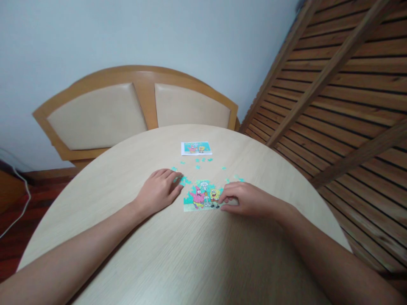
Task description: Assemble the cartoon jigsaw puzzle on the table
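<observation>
While the partly joined jigsaw [201,199] is lying flat on the table [178,258], its long axis apparently running nine to three o'clock, the right hand [246,198] is sitting nearer, curled fingers covering the three o'clock end; from it, the jigsaw is lying at nine. Whether that hand is pinching a piece, I cannot tell. The left hand [161,189] is resting at nine, thumb and fingers parted, beside loose pieces [185,181]. Toward twelve, a picture card [197,148] is lying; at eleven, a padded chair back [143,99] is standing.

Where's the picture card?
In the head view, the picture card lies centrally toward the far edge of the table, just beyond some loose puzzle pieces.
</observation>
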`<state>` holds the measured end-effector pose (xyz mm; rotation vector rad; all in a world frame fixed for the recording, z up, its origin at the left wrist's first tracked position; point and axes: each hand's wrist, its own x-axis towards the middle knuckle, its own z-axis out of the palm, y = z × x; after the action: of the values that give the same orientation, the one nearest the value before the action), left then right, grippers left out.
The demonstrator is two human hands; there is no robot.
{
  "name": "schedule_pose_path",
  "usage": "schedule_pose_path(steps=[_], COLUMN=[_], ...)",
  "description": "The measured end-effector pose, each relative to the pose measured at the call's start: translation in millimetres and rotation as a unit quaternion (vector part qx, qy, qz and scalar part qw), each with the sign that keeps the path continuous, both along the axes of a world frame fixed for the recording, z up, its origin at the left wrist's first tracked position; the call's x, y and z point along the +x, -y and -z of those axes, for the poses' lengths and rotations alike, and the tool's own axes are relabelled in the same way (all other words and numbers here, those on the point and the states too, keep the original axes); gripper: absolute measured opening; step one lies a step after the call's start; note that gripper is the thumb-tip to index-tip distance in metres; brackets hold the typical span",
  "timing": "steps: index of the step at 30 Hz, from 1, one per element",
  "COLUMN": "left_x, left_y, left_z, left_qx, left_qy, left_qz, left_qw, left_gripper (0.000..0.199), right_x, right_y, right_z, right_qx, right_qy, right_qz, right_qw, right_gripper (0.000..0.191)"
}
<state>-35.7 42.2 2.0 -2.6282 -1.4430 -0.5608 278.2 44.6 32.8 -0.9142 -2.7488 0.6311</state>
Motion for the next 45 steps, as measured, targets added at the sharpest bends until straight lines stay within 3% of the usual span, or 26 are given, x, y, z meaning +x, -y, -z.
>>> schedule_pose_path(steps=[8,20,26,29,32,36,41,45], left_x=[-3.3,-12.4,-6.4,5.0,19.9,37.9,49.0,50.2], left_y=[12.2,15.5,22.2,29.4,38.8,50.9,59.0,60.2], left_z=[-6.5,3.4,-9.5,-16.6,-18.3,-16.5,-15.0,-14.3], left_qx=[-0.014,-0.065,-0.1,-0.146,-0.194,-0.245,-0.249,-0.237], left_qy=[-0.02,0.077,0.091,0.169,0.295,0.366,0.387,0.379], left_qz=[-0.005,0.05,0.079,0.076,0.082,0.103,0.12,0.123], left_qw=[1.0,0.994,0.988,0.972,0.932,0.892,0.88,0.886], left_gripper=[0.025,0.026,0.024,0.025,0.021,0.018,0.018,0.016], right_x=[-0.1,0.2,0.9,-1.0,-10.0,-30.7,-52.5,-55.9], right_y=[0.4,-0.7,-2.0,-0.6,6.0,22.8,40.7,43.2], right_z=[-2.4,-0.6,0.6,1.1,1.2,3.6,9.0,7.9], right_qx=[-0.004,0.002,0.003,0.004,0.011,-0.018,-0.107,-0.092], right_qy=[0.003,0.003,0.009,-0.007,-0.043,-0.108,-0.169,-0.175], right_qz=[0.006,0.001,-0.001,0.0,0.027,0.067,0.09,0.09], right_qw=[1.0,1.0,1.0,1.0,0.999,0.992,0.976,0.976], right_gripper=[0.015,0.015,0.013,0.014,0.014,0.011,0.014,0.023])
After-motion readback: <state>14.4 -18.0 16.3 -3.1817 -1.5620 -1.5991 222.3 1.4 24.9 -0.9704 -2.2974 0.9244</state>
